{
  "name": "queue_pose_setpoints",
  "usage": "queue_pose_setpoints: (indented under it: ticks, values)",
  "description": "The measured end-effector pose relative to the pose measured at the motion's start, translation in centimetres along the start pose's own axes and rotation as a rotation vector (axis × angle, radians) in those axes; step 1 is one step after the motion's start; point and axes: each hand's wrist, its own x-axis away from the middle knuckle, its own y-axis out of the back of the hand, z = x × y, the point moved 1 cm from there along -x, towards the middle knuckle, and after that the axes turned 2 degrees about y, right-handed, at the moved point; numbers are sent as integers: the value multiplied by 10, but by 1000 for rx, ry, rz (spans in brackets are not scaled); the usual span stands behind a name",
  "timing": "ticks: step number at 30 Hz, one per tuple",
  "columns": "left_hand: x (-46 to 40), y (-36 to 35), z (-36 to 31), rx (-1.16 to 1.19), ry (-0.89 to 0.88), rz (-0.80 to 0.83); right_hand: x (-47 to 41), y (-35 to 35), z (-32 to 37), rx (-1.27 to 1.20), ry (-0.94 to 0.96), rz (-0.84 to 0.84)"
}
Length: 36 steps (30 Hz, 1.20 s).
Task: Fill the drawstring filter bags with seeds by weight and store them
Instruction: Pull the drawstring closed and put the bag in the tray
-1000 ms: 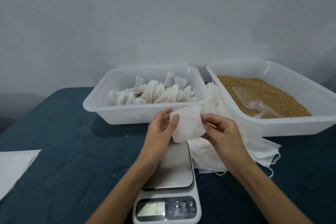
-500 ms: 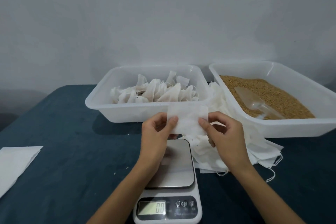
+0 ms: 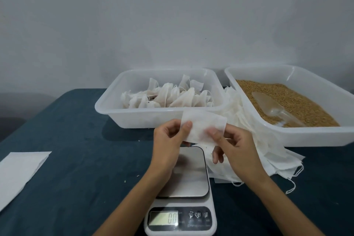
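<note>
1. Filter bag [image 3: 201,127] is pinched at both ends, L hand [image 3: 169,140] w/ thumb on its front, R hand [image 3: 232,146] w/ fingertips behind it, held above the scale [image 3: 188,182], clear of the platform.
2. Bag: thin white translucent fabric, flat rectangle. Scale: steel plate, white body, display reads 0.0.
3. Behind scale: tray of filled bags [image 3: 164,118]; behind-right: seed tray [image 3: 306,134] w/ clear scoop [image 3: 272,106]; empty bag pile [image 3: 254,140] just right of scale.
4. Vs 0.5 s ago: bag sits lower, R fingers now show through the fabric.
</note>
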Motion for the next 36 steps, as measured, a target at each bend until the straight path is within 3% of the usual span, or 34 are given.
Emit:
queue_pose_setpoints:
  ticks: [6, 12, 16, 19, 21, 24, 30, 36]
  values:
    - [-2, 1, -2, 19, 45, -49, 0, 5, 1, 14, 1, -87]
    - [-3, 3, -1, 9, 85, -24, 3, 5, 6, 149, 124, -129]
    - [0, 2, -3, -133, 2, -45, 4, 7, 9, 224, 156, -208]
    - [7, 0, -12, -329, -230, -52, 3, 10, 10, 227, 140, -243]
    - [14, -3, -16, -547, -396, 100, 2, 10, 12, 243, 136, -198]
    - [23, -12, -10, -743, -363, 398, 3, 8, 15, 226, 80, -53]
    - [24, -13, -10, -668, -456, 344, -2, 24, 36, 327, 53, 159]
    - [32, -22, -11, -563, -396, 390, -12, 18, 65, 402, -76, 337]
